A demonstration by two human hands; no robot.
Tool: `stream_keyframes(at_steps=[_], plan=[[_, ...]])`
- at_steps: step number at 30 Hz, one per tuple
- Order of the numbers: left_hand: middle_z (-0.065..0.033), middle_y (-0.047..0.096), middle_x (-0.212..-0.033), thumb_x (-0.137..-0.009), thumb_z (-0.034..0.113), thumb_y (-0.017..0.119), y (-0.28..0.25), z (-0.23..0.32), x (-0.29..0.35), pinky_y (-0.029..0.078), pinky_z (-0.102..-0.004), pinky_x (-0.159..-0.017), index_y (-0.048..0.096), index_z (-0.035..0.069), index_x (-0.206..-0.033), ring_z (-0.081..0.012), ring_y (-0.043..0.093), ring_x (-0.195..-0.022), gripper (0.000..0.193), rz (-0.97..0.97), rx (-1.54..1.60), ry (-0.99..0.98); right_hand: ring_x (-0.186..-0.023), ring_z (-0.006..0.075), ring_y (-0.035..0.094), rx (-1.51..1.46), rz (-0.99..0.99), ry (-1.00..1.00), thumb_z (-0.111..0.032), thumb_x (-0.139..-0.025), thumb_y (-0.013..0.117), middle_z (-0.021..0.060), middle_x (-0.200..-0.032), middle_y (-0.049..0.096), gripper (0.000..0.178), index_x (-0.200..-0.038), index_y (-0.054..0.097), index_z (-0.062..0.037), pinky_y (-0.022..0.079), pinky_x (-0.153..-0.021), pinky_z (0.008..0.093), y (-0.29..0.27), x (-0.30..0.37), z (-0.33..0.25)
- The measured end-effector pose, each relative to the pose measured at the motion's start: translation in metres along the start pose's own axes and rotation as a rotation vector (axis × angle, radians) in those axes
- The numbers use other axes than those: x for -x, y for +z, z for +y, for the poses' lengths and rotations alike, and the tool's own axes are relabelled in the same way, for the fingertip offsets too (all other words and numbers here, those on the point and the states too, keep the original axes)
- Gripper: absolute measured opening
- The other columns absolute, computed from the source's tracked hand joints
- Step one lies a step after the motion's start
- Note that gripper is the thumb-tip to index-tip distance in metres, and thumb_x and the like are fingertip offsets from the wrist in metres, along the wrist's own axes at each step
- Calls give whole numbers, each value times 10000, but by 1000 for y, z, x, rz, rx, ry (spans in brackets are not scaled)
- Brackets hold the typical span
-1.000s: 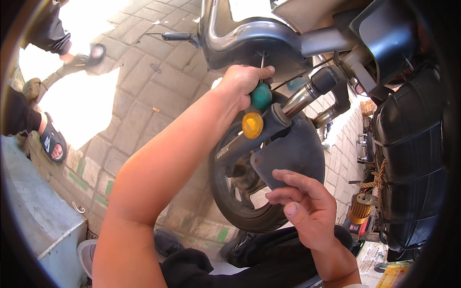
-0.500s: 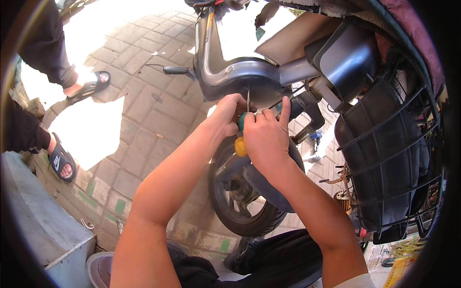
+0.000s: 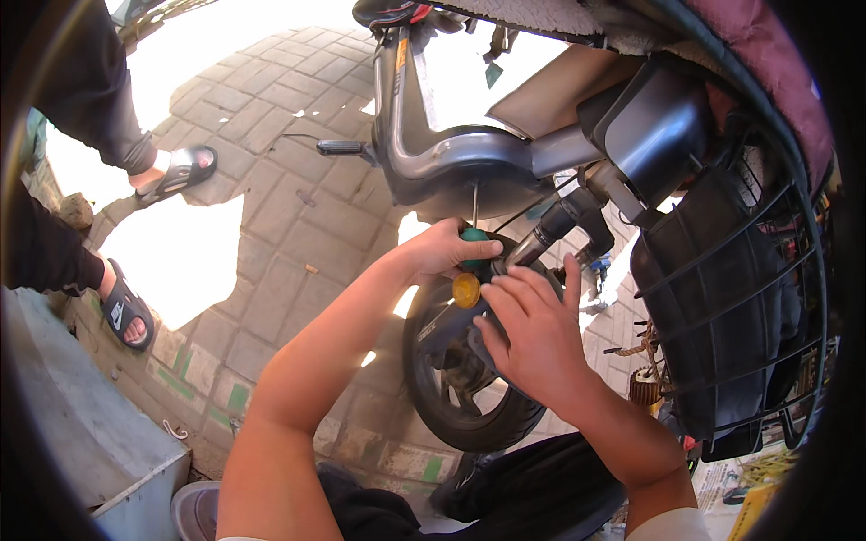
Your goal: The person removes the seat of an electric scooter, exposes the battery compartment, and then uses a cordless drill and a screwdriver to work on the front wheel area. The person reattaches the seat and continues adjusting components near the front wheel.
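A screwdriver (image 3: 466,290) with a green and yellow handle stands nearly upright, its thin metal shaft reaching the dark underside of the grey electric scooter's body (image 3: 460,171). My left hand (image 3: 439,246) grips the green part of the handle, thumb across it. Just right of the yellow handle end, my right hand (image 3: 537,329) has its fingers spread and holds nothing. Whether its fingertips touch the handle I cannot tell. Behind and below both hands is the scooter's front wheel (image 3: 419,388), partly covered by my right hand. The tip of the shaft is hidden against the body.
A black wire basket (image 3: 735,298) stands at the right beside the scooter. At the left another person's sandalled feet (image 3: 131,311) rest on the paving bricks (image 3: 271,225). A pale metal box (image 3: 108,424) sits at lower left, with a round container (image 3: 194,509) next to it.
My right hand has come off the screwdriver and moved down and right, its fingers opening. My left hand now grips the green handle, lower in the picture. The whole view has shifted slightly.
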State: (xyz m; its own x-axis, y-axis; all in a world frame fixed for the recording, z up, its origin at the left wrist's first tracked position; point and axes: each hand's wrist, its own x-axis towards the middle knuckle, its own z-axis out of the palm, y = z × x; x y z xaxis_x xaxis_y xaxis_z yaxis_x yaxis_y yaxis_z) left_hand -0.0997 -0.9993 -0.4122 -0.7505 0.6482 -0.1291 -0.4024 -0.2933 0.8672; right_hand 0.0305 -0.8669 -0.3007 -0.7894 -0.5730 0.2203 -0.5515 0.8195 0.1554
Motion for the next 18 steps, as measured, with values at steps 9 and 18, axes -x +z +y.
stream_keyframes(at_steps=[9,18], plan=[[-129,638,-1002,-839,167,739,-15,-2,1,554,-349,-746,447,-57,-1221,-199,659,-833,530,-123,273,-13,-1137,273,580,-461,-118,93,-166,-768,763,84,-1105,662,275,-1005,670,-61,280,-1096,521,-33,97,17],[-87,619,-992,-843,156,712,-17,-5,2,537,-312,-740,504,-34,-1188,-180,645,-853,446,-141,369,-31,-1130,272,583,-596,-93,16,-151,-760,782,87,-1132,648,305,-1025,664,-56,421,-1022,464,-33,100,16]])
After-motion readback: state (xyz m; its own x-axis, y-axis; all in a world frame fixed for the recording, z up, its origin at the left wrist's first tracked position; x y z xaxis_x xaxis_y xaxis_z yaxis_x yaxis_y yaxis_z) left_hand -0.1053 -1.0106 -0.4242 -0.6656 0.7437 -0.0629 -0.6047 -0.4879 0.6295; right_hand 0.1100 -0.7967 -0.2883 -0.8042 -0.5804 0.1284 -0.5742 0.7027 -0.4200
